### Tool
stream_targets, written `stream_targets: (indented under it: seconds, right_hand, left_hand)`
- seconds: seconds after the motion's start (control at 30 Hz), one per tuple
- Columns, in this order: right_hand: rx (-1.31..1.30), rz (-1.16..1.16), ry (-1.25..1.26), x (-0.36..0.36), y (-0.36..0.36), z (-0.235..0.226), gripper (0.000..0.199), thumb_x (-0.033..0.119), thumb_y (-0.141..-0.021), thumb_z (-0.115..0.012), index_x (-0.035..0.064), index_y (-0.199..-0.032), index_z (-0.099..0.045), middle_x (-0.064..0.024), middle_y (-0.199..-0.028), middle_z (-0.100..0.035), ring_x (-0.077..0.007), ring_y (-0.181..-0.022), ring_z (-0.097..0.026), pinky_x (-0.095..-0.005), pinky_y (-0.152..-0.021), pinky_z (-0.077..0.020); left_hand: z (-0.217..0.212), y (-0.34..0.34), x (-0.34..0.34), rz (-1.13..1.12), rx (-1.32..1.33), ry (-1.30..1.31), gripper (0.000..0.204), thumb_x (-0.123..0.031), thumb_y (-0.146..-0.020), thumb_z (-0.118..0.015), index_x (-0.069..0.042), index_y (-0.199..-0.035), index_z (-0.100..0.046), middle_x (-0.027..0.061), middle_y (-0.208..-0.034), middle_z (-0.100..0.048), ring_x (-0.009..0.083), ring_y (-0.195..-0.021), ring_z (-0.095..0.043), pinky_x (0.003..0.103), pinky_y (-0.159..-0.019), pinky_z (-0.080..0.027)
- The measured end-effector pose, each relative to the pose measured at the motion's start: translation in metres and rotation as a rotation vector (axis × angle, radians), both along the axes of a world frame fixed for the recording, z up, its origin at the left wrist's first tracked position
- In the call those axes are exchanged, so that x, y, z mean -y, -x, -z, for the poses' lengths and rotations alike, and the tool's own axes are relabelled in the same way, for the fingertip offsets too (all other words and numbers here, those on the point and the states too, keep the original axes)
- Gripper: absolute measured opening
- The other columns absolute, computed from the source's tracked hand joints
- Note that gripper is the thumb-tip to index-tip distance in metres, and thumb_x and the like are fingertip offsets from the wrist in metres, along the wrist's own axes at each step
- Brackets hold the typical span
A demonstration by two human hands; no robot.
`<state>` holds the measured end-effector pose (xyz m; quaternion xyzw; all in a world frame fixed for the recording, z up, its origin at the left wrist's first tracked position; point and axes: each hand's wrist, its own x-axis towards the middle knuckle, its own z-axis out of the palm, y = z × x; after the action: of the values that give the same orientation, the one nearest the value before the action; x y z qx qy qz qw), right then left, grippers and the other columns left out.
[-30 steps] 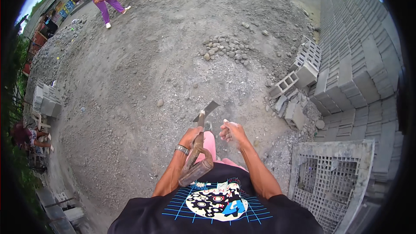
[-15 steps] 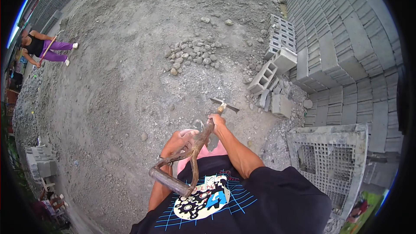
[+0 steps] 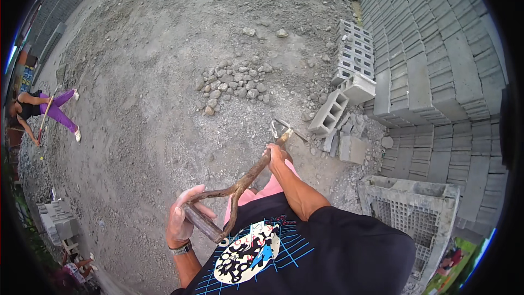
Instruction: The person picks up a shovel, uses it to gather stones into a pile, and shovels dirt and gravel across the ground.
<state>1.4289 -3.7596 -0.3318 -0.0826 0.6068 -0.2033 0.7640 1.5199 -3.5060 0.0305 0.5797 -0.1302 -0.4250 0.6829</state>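
Head view: grey gravel ground (image 3: 136,109) under a wooden-handled tool (image 3: 252,176)

Tall stacks of ridged concrete blocks (image 3: 420,38) line the right, above a pale frame (image 3: 406,184) with square mesh. Hollow blocks (image 3: 329,113) lie tilted beside jagged rubble; rounded stones (image 3: 232,83) form a loose heap. Slanting across the person's front, the tool has a brown shaft, forking into a triangle closed by a smooth cylindrical crossbar (image 3: 204,225), and a thin dark blade (image 3: 295,132). The right hand (image 3: 277,155) wraps the shaft; the left hand (image 3: 180,218), fingers spread, is open around the crossbar
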Motion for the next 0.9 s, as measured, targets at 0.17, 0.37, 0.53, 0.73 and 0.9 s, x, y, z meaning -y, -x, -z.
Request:
stream_targets:
  seconds: [0.17,0.37,0.53,0.73,0.9]
  right_hand:
    - [-0.282,-0.045,0.199,0.102,-0.044,0.086,0.008,0.004,-0.070,-0.066,0.0017,-0.074,-0.058,-0.0094,-0.062,-0.055,-0.0218,-0.050,-0.055,-0.0351,-0.047,-0.0491]
    - [-0.017,-0.032,0.057,0.178,-0.106,-0.031,0.026,0.012,-0.074,-0.070,0.0012,-0.088,-0.051,-0.0086,-0.064,-0.053,-0.0206,-0.049,-0.053,-0.0360,-0.046,-0.0487]
    - [-0.113,0.013,0.077,0.218,-0.126,-0.029,0.024,0.013,-0.075,-0.071,0.0022,-0.085,-0.052,-0.0089,-0.065,-0.054,-0.0201,-0.051,-0.053,-0.0372,-0.044,-0.0479]
    - [-0.118,-0.001,0.125,0.252,-0.146,-0.023,0.018,0.013,-0.077,-0.070,0.0045,-0.081,-0.054,-0.0071,-0.064,-0.053,-0.0198,-0.050,-0.053,-0.0365,-0.044,-0.0475]
    - [-0.130,-0.029,0.081,0.310,-0.171,-0.027,0.018,0.011,-0.079,-0.069,0.0031,-0.087,-0.055,-0.0079,-0.067,-0.054,-0.0199,-0.053,-0.054,-0.0359,-0.045,-0.0482]
  left_hand:
    - [0.014,-0.028,0.099,-0.212,-0.133,-0.147,0.060,-0.027,-0.082,-0.071,0.006,-0.127,-0.049,0.0178,-0.087,-0.067,0.0240,-0.067,-0.067,0.032,-0.060,-0.056]
    - [0.035,-0.038,0.150,-0.448,-0.282,-0.112,0.056,-0.022,-0.085,-0.066,0.005,-0.130,-0.047,0.0137,-0.076,-0.064,0.0221,-0.058,-0.063,0.039,-0.053,-0.057]
    - [0.076,-0.047,0.161,-0.446,-0.674,-0.254,0.047,-0.029,-0.087,-0.064,0.007,-0.116,-0.058,0.0140,-0.071,-0.064,0.0240,-0.062,-0.063,0.043,-0.061,-0.056]
    - [0.100,-0.082,0.173,-0.313,-0.686,-0.165,0.039,-0.027,-0.087,-0.058,0.009,-0.103,-0.063,0.0158,-0.078,-0.067,0.0255,-0.064,-0.064,0.044,-0.066,-0.055]
    - [0.127,-0.109,0.217,-0.279,-0.620,-0.122,0.039,-0.023,-0.085,-0.059,0.011,-0.105,-0.062,0.0137,-0.073,-0.064,0.0239,-0.061,-0.061,0.043,-0.064,-0.056]
